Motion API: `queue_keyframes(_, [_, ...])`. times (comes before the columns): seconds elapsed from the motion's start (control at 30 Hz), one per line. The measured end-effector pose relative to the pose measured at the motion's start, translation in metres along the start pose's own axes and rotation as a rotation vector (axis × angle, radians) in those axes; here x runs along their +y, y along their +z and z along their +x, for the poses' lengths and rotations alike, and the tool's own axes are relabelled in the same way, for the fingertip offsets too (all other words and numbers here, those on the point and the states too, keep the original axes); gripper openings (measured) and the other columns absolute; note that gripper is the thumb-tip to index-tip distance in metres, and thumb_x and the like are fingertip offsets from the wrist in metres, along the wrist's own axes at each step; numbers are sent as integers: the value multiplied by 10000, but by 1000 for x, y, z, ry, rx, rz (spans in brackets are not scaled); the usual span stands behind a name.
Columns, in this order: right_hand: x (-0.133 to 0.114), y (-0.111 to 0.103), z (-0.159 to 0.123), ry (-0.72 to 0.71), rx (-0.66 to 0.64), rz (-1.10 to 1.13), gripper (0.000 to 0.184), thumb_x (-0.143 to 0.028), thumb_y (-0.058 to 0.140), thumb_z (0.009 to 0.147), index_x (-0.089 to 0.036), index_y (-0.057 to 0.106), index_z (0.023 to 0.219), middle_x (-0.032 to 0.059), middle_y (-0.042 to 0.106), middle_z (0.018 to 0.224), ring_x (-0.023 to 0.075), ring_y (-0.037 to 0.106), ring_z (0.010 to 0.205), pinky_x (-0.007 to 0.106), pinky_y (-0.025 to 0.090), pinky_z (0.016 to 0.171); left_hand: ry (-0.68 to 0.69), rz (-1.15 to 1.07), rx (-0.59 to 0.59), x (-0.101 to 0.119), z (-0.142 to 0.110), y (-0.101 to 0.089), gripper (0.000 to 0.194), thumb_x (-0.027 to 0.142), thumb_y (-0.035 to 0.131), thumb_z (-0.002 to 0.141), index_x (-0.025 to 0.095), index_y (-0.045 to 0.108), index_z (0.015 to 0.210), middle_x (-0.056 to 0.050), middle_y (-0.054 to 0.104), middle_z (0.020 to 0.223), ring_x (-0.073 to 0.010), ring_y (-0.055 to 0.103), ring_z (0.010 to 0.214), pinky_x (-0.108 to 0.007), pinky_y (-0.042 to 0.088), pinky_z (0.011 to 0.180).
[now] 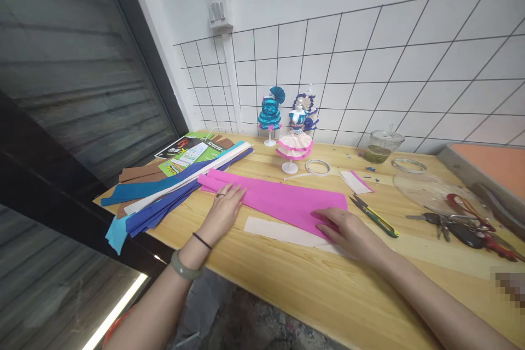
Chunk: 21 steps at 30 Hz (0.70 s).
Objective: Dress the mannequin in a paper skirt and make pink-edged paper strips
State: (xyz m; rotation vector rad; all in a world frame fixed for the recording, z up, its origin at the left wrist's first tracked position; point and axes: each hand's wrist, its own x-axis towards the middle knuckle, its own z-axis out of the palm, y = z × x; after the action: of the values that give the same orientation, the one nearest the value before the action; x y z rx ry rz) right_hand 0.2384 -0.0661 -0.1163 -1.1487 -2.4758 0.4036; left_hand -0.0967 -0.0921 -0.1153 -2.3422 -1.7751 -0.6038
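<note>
Printed leaflets, lettering unreadable
Beyond the far left end of the pink sheet (283,197), a black leaflet (169,150) carries pale characters, and green leaflets (175,166) beside it bear light and dark print; a pale blue card (192,153) lying on the green also shows small marks. All of this lettering is too small and blurred to read, so words, brands and numbers cannot be told.
</note>
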Motion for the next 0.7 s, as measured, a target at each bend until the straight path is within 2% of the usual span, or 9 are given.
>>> queue_keyframes(0.13, [2, -10, -1, 59, 22, 24, 319, -341, 407, 889, -187, 605, 1087, 94, 662, 1056, 220, 609, 945, 364, 474, 832, 79, -28, -98, -18, 24, 4, 378, 269, 401, 897, 191, 477, 1259, -90, 532, 1256, -254, 382, 1242, -446, 300, 1039])
queue_keyframes(0.3, [10, -22, -3, 165, 74, 67, 321, -377, 427, 880, -212, 586, 1105, 71, 658, 1060, 210, 612, 933, 343, 495, 793, 138, -106, -210, -20, 40, 6, 378, 434, 543, 809, 198, 592, 1100, -90, 585, 984, -245, 503, 1009, -394, 397, 890])
queue_keyframes(0.37, [21, -23, -2, 179, 134, 25, 330, -383, 409, 890, -201, 589, 1098, 85, 645, 1072, 218, 597, 963, 349, 486, 821, 138, -140, -233, -19, 43, 8, 343, 455, 556, 795, 195, 628, 1006, -78, 579, 908, -231, 514, 939, -374, 410, 839])
queue_keyframes(0.47, [43, -18, 2, 166, 212, -162, 363, -350, 372, 905, -156, 581, 1130, 130, 610, 1130, 253, 552, 1045, 393, 438, 901, 135, -201, -250, -20, 45, 12, 298, 454, 539, 806, 185, 641, 884, -61, 576, 830, -207, 525, 859, -345, 424, 784])
queue_keyframes(0.57, [62, -10, 7, 161, 207, -267, 403, -333, 391, 893, -97, 563, 1171, 179, 590, 1162, 293, 527, 1072, 423, 426, 906, 145, -254, -234, -24, 49, 16, 290, 443, 503, 829, 189, 641, 858, -63, 600, 874, -197, 540, 890, -337, 432, 816])
queue_keyframes(0.7, [69, -4, 9, 138, 172, -278, 368, -305, 400, 889, -149, 574, 1173, 143, 612, 1146, 279, 530, 1045, 425, 424, 890, 134, -199, -201, -37, 62, 24, 331, 387, 394, 883, 193, 616, 1033, -85, 609, 1095, -204, 514, 1074, -358, 383, 959])
